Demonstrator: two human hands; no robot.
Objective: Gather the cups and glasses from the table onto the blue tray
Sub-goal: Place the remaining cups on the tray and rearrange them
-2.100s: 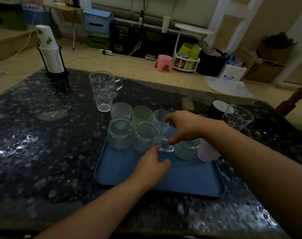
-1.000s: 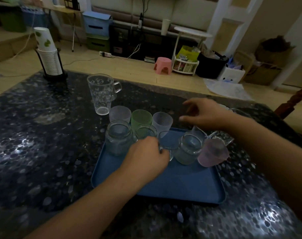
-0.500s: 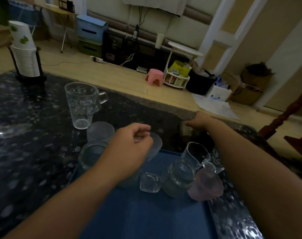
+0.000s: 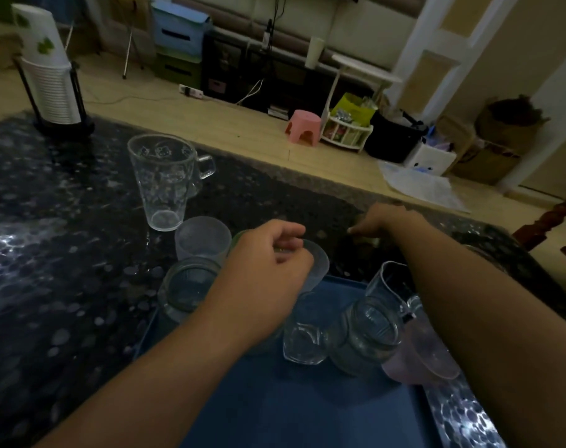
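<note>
The blue tray (image 4: 307,415) lies on the dark speckled table (image 4: 65,253). On it stand a ribbed glass jar (image 4: 186,286), a small square glass (image 4: 302,344), another jar (image 4: 365,331), a clear mug (image 4: 388,282) and a pink cup (image 4: 430,354). Two frosted cups (image 4: 201,237) (image 4: 320,266) stand at the tray's far edge. A tall glass mug (image 4: 160,182) stands on the table beyond them. My left hand (image 4: 268,270) hovers over the back cups, fingers curled, nothing seen in it. My right hand (image 4: 382,221) reaches to the table's far edge, fingertips on a dim object there.
A rack of stacked paper cups (image 4: 50,82) stands at the table's far left corner. A wooden chair (image 4: 550,221) is at the right. The floor beyond holds a pink stool (image 4: 302,127), boxes and baskets.
My left hand let go of the small square glass on the tray and rose over the back cups. My right hand left the tray and stretched toward the far table edge. The camera came closer.
</note>
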